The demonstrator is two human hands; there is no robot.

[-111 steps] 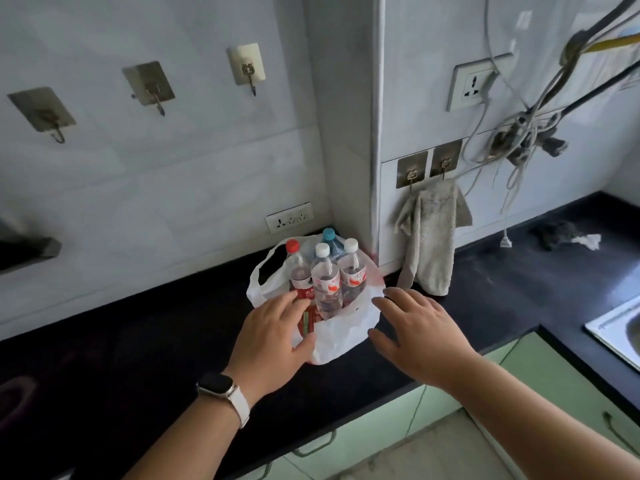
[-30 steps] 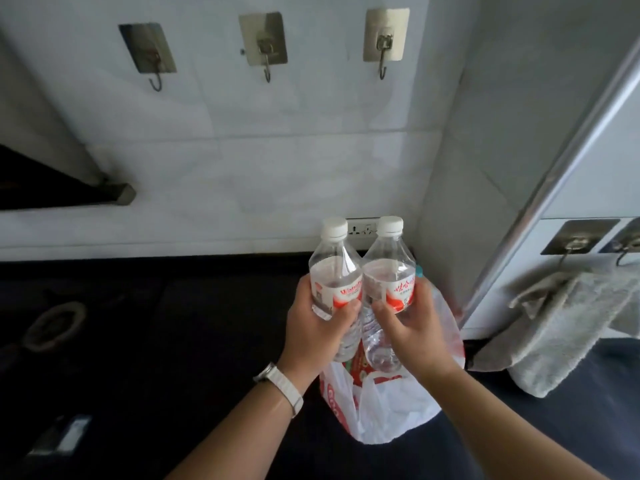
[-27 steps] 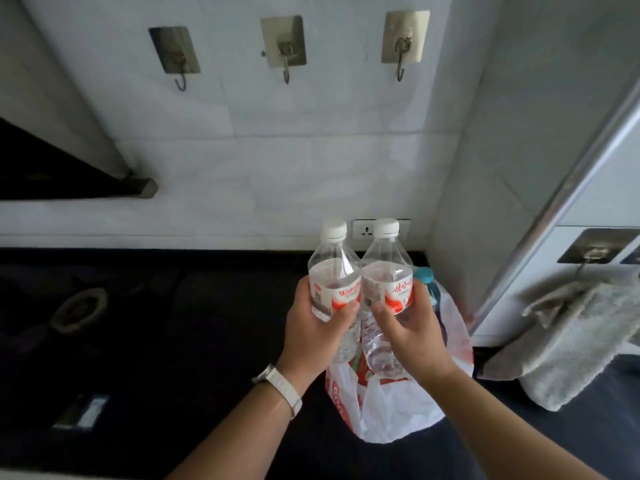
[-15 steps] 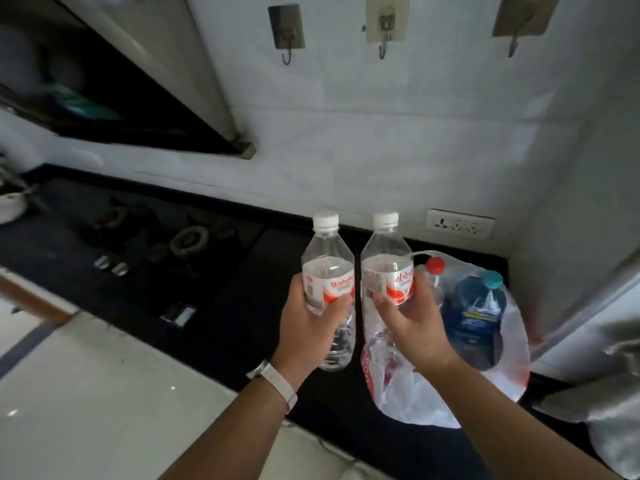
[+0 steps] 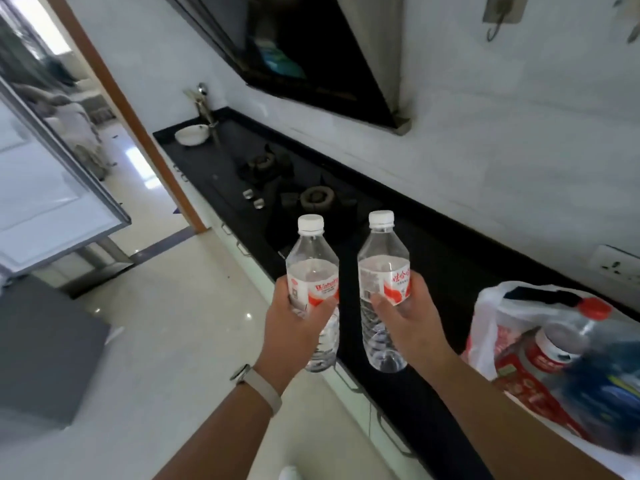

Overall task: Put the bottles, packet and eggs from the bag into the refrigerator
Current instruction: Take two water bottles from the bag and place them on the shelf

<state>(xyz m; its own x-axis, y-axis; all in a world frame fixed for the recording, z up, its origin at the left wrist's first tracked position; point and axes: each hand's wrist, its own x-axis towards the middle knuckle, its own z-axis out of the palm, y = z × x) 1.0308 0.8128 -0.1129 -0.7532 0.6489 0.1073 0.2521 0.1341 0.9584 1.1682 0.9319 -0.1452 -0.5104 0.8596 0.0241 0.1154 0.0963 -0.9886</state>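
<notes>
On the black counter (image 5: pixel 450 278) at near right slumps a soft white bag (image 5: pixel 502 306) holding more bottles (image 5: pixel 568 337). Left of it, the left hand (image 5: pixel 294 327) grips one water bottle (image 5: pixel 313 268) and the right hand (image 5: pixel 405 317) a second bottle (image 5: pixel 382 265), both upright, apart, held at the label. They are probably light, thin-walled and slippery there.

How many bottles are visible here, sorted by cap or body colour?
White-capped, held: 2 (left-hand bottle, right-hand bottle)
Red-capped bottle, in the bag: 1
Blue bottle, in the bag: 1
Total: 4
</notes>
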